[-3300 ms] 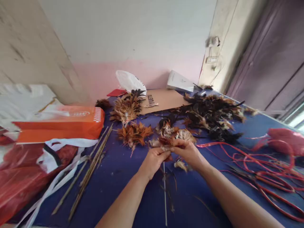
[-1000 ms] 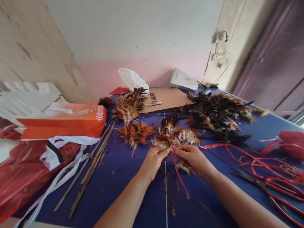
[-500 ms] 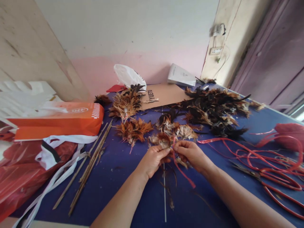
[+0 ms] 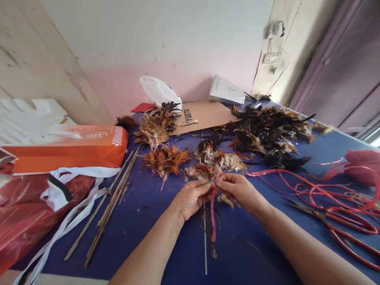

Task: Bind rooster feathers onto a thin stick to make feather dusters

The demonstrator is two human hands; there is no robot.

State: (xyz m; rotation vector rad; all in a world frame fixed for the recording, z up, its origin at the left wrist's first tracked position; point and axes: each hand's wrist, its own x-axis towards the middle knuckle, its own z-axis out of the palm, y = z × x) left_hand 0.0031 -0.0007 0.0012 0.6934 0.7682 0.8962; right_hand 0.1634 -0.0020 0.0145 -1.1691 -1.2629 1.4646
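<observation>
In the head view, my left hand is closed on a small bunch of brown feathers, pinched between thumb and fingers. Right beside it, my right hand pinches a pink plastic strip whose loose end hangs down over the table. The strip meets the feather bunch at my fingertips; whether it wraps fully round is hidden. Loose pale and brown feathers lie just beyond my hands. To the left of them rests a tied orange-brown feather bunch, with a larger bunch behind it.
A pile of dark feathers covers the back right. Red-handled scissors and tangled pink strips lie at right. Thin sticks, an orange bag and red plastic are at left. Flat cardboard lies behind.
The strip's loose end has swung from the lower right to hang nearly straight down. Both hands stay close together on the bunch. The whole view has shifted slightly.
</observation>
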